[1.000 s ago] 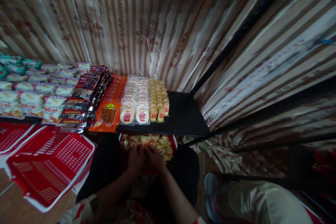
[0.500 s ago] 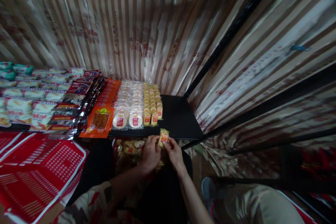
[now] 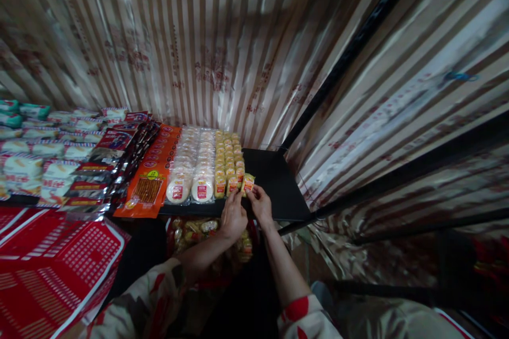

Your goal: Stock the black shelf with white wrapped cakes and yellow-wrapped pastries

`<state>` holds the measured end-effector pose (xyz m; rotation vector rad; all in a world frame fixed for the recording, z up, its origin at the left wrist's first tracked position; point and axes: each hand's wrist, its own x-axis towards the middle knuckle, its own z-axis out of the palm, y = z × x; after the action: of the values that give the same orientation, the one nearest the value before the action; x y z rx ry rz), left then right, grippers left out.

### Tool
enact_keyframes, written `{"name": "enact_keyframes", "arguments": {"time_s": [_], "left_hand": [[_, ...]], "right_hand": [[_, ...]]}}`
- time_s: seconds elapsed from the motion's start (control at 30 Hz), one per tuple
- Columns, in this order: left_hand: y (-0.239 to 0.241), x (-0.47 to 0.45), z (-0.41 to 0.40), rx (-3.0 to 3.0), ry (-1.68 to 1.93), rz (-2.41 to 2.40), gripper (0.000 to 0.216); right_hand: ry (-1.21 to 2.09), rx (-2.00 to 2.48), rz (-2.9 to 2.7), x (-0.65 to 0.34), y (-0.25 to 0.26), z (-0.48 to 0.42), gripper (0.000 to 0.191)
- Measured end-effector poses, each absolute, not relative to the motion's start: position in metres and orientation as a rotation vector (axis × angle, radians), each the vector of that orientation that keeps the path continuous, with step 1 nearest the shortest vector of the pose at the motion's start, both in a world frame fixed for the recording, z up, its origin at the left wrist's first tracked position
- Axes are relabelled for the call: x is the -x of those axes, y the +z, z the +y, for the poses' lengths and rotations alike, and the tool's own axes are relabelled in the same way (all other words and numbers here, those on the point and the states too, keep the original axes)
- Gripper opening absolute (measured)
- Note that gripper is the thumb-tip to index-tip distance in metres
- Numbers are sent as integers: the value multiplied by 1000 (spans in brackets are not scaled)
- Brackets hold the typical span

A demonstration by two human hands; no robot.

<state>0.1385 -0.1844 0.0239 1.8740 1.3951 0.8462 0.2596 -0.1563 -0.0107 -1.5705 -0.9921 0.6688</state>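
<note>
My right hand pinches a small yellow snack packet by its right side, at the front end of the yellow rows. The fingers of my left hand are closed together at the lower left of the same packet; its thumb is partly hidden. Just left of it, small yellow packets stand in tight rows on a black shelf. Below my hands, a red-rimmed container holds more loose wrapped packets, partly covered by my forearms.
Round white packaged cakes, orange bags, dark red bags and white bags line the shelf leftward. A red basket lies at lower left. Black frame bars rise at right. Another person's leg shows at lower right.
Both hands have moved up and forward with the yellow packet, from above the container to beside the front of the yellow rows. The view has shifted slightly.
</note>
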Motion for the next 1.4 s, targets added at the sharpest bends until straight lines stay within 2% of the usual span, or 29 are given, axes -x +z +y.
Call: {"name": "enact_keyframes", "arguments": {"time_s": [0.47, 1.13, 1.4], "left_hand": [[9, -129, -175, -1909, 881, 1419, 55], [9, -129, -175, -1876, 880, 1414, 56], [4, -109, -192, -1853, 1015, 1301, 46]], "right_hand": [[432, 1780, -1265, -254, -14, -145, 44], [382, 1782, -1269, -239, -12, -144, 45], [502, 1696, -1132, -234, -9, -151, 60]]}}
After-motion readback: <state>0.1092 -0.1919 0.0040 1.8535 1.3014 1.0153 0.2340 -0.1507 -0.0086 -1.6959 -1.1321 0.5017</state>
